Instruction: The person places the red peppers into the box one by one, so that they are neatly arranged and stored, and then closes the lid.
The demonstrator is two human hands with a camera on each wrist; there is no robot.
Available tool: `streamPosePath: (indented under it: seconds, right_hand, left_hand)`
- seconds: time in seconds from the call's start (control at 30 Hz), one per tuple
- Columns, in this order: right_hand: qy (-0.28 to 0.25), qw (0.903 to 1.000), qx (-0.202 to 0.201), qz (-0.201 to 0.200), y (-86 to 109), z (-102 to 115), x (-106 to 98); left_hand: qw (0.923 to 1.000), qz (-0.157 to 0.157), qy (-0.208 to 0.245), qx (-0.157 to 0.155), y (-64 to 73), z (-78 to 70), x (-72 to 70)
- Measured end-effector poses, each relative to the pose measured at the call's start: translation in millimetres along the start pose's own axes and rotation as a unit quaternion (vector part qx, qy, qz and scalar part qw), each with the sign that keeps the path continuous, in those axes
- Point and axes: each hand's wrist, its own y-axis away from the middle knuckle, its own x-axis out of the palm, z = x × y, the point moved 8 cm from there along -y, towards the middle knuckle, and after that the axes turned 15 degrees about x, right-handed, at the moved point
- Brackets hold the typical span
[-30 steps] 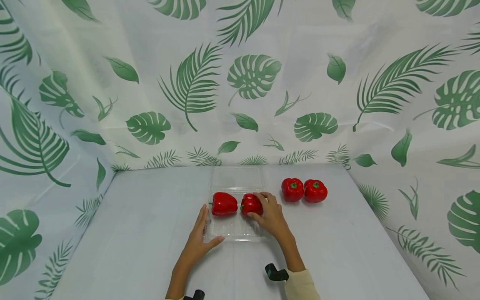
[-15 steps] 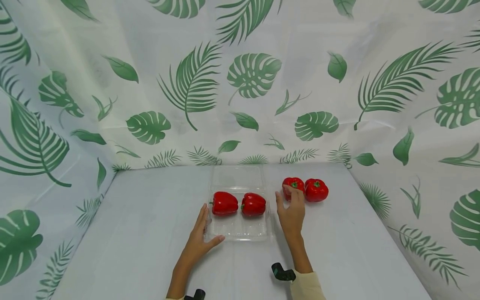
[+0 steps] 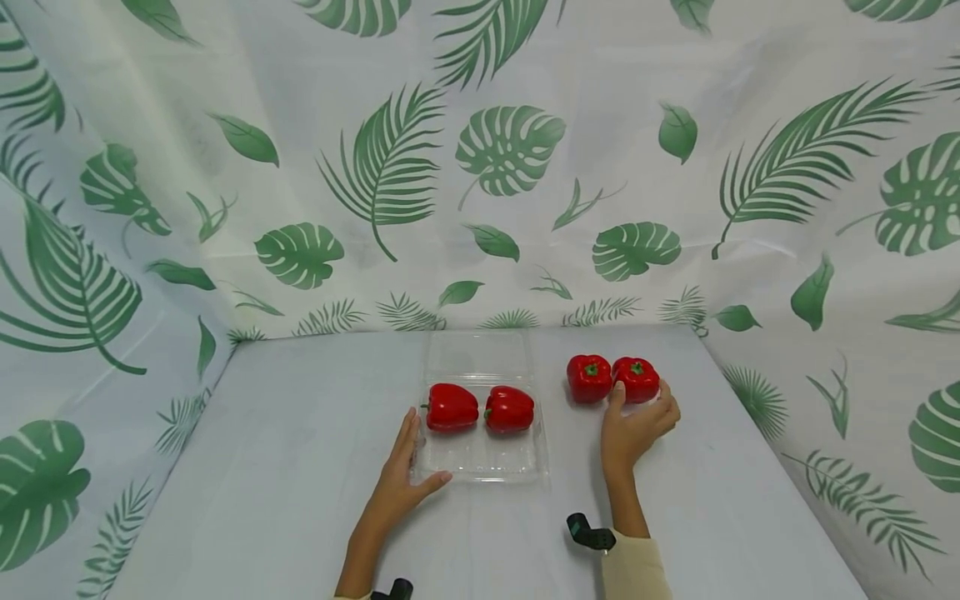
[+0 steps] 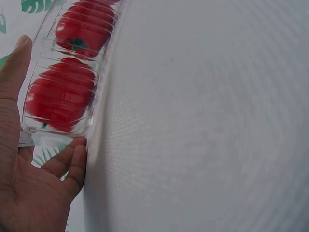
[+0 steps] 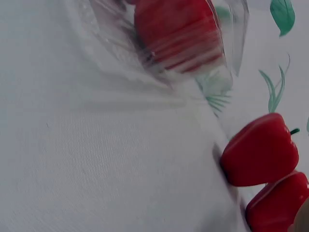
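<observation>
Two red bell peppers lie on their sides in the back half of a clear plastic clamshell box [image 3: 480, 458], the left pepper [image 3: 452, 408] with its stem to the left and the other pepper [image 3: 510, 410] beside it. My left hand [image 3: 396, 483] rests along the box's left side, fingers straight, thumb at the front corner. To the right of the box, two more peppers stand upright on the table. My right hand [image 3: 636, 429] holds the far-right bell pepper [image 3: 636, 379], thumb on its left side and fingers round its right. The neighbouring bell pepper [image 3: 588, 379] stands close beside it, untouched.
The box's clear lid [image 3: 478, 354] lies folded open toward the back. A white table [image 3: 300, 450] runs up to a leaf-printed curtain [image 3: 405, 275] at the back and sides.
My right hand has let go of the right pepper in the box and moved right, past the nearer upright pepper, to the far-right one. The left hand stays put.
</observation>
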Motion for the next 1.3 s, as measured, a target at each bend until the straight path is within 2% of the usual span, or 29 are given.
streamPosePath:
  seconds: [0.23,0.57,0.9,1.3]
  right_hand:
    - [0.004,0.9978,0.057,0.034,-17.1,-20.4,4.3]
    - [-0.014,0.9926,0.102,0.065,-29.5,-35.8,10.4]
    - [-0.025,0.9903,0.111,0.079,-31.5,-39.9,15.2]
    - [-0.040,0.9896,0.104,0.091,-33.9,-38.5,18.4]
  left_hand:
    - [0.9999,0.002,0.008,0.006,-0.1,-1.8,0.7]
    - [1.0000,0.002,0.008,0.004,0.1,-0.7,1.1]
    - [1.0000,0.000,0.006,0.003,-0.7,-1.4,-0.9]
    - [0.9999,-0.001,0.010,0.003,1.0,-1.7,0.6]
